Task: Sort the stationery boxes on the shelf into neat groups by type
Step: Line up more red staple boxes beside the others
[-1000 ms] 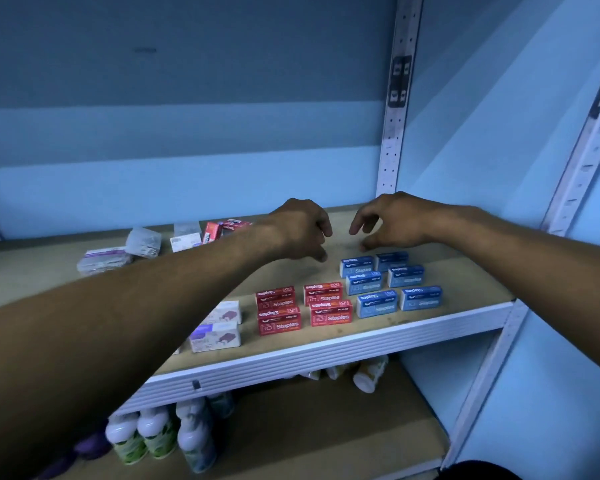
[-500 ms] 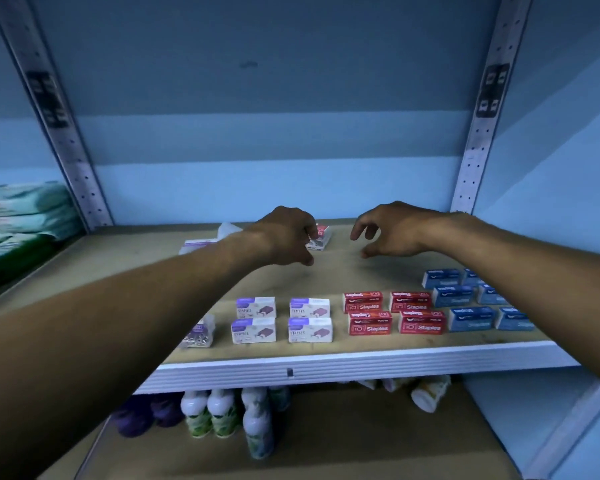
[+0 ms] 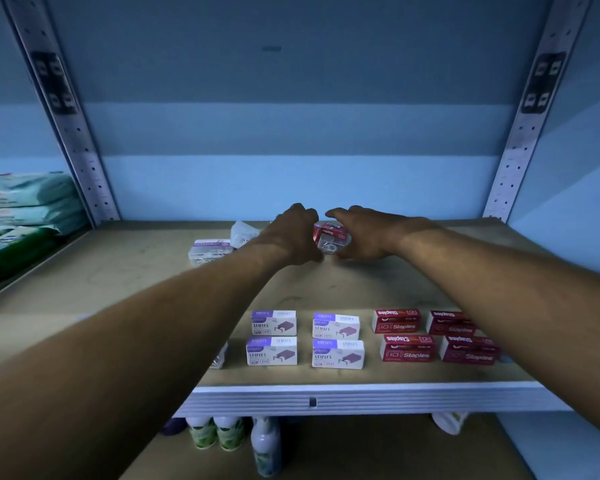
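Head camera is showing your left hand [image 3: 297, 233] and right hand [image 3: 364, 233] closing in on a small clear box with a red label [image 3: 331, 237] at the back of the shelf [image 3: 326, 398]; whether either grip is actually holding it, I cannot tell. It is looking light, stiff and slick, so take its short ends. Your fingers are hiding its sides, and its contents are hard to make out.
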Motion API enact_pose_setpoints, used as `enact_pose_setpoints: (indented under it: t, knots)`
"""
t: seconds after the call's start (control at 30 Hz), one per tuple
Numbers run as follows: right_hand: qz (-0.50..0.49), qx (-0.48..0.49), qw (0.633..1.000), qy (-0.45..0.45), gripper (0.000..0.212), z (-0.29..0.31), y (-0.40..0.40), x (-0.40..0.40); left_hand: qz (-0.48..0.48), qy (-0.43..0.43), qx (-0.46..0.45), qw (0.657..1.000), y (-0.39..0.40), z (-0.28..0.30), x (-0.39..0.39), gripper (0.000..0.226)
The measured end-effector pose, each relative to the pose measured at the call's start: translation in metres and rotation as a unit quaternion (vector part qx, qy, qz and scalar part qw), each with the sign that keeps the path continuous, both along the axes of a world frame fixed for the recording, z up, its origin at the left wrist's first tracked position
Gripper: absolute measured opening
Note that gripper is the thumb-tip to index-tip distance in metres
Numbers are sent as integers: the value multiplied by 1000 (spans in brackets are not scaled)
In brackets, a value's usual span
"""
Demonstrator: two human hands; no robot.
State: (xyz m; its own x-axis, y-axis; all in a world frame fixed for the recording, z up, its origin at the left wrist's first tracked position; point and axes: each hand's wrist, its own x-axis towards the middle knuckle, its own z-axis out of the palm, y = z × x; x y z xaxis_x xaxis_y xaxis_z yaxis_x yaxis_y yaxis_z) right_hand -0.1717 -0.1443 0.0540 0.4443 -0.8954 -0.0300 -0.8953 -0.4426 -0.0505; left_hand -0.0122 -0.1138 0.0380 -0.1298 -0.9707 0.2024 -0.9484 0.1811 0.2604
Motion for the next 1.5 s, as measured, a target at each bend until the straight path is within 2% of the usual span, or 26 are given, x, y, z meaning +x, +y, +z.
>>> enact_pose_setpoints:
  t: [0.2, 0.33, 0.43, 0.53, 0.77, 0.83, 0.93, 1.3, 1.4, 1.5]
  knots:
    - [12, 9, 1000, 0, 76, -8, -14, 1, -13, 29, -13, 999, -13, -12, 8, 59]
    - [21, -44, 998, -32, 55, -17, -11, 2, -32, 52, -31, 998, -15, -19, 8, 52]
    - [19, -94, 994, -57, 34, -20, -10, 1, -38, 60, -52, 996, -15, -21, 7, 39]
    - [6, -104, 992, -78, 19, -19, -8, 1, -46, 65, -74, 994, -11, -23, 6, 26]
    - [-5, -105, 986, -131, 10, -10, 2, -7, -53, 106, -74, 990, 0, -13, 13, 25]
    - [0, -94, 986, -139, 2, -4, 8, -12, -53, 118, -63, 990, 8, -4, 16, 25]
    - [7, -67, 987, -146, 12, 5, 19, -17, -53, 111, -44, 991, 20, 9, 19, 25]
    - [-34, 33, 991, -126, 12, 16, 52, -33, -15, 69, 70, 995, 55, 36, 13, 36]
    - [-36, 59, 986, -151, 13, 16, 57, -37, 4, 106, 86, 991, 61, 37, 10, 26]
    - [-31, 72, 985, -153, 26, 19, 60, -39, 13, 165, 96, 981, 64, 32, 8, 26]
